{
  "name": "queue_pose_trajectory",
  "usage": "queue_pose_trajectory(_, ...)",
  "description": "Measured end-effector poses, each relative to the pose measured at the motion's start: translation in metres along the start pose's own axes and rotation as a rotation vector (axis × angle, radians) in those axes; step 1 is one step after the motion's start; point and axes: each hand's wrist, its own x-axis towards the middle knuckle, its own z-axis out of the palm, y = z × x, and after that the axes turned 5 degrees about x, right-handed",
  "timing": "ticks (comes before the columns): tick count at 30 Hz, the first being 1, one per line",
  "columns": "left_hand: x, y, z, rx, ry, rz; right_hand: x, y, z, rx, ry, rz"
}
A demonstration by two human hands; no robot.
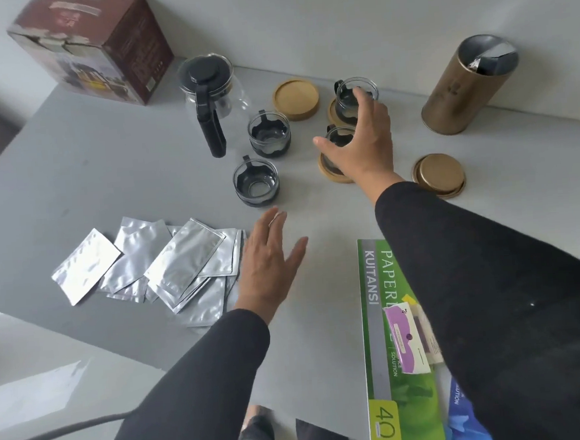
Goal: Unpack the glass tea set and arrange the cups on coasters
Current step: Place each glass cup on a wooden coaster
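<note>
While the right hand (359,146) reaches forward, fingers spread over a glass cup (336,141) on its coaster (330,174) — grip unclear — the left hand (267,262) hovers flat, open.

On the green pad (400,366) we read "KUITANSI", "PAPER" cut off by the sleeve, "SOLUTION" and "40" in its yellow corner. Print on the brown box (133,55) stays illegible to us.
</note>
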Motion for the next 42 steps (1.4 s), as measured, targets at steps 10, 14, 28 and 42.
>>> queue_pose_trajectory(10,0.069,-0.053,-0.06,0.141,0.198,-0.139,0.015,-0.06,0.021,0.028,-0.038,-0.064)
queue_pose_trajectory(14,0.103,-0.076,-0.059,0.098,0.127,-0.283,0.025,-0.068,0.043,0.023,-0.033,-0.004)
queue_pose_trajectory(28,0.173,-0.14,-0.012,0.089,-0.074,-0.445,0.068,-0.074,0.097,-0.093,-0.115,0.156)
queue_pose_trajectory(42,0.169,-0.147,-0.005,0.12,-0.072,-0.424,0.039,-0.068,0.116,-0.201,-0.219,0.164)
